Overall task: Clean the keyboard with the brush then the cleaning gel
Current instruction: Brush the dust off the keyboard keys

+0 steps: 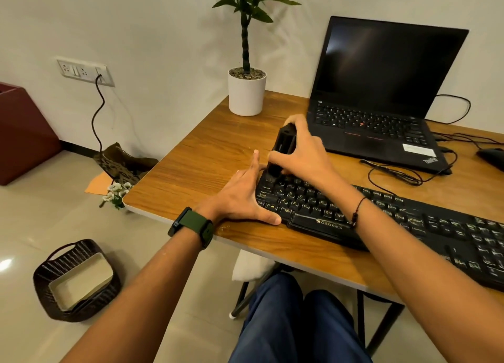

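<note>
Right hand (300, 150) curled round the black brush (282, 150), fingers over its top, thumb on the near side. Brush stands nearly upright, lower end down on the far-left corner keys of the keyboard (381, 215). Bristles not visible from here; that end is hidden among dark keys.

Left hand (245, 199) flat and open, fingers straight, holding nothing. Palm rests on the table (191, 158), thumb against the keyboard's left front edge, seemingly bracing it.

Risks, as judged:
- Keyboard lies skewed, its right end overhanging the near table edge. A hard stroke toward the person could shift it further if the left hand lifts.
- Steep brush angle could catch a keycap edge and pop it.
- Debris flicked away from the person may land on the laptop (381, 90) just behind.
- Loose cable (395, 172) beside the brush could snag.

Keyboard: black, full-size, "ZEBRONICS" on the front lip, pale legends. Dust not discernible. Gel not seen.
</note>
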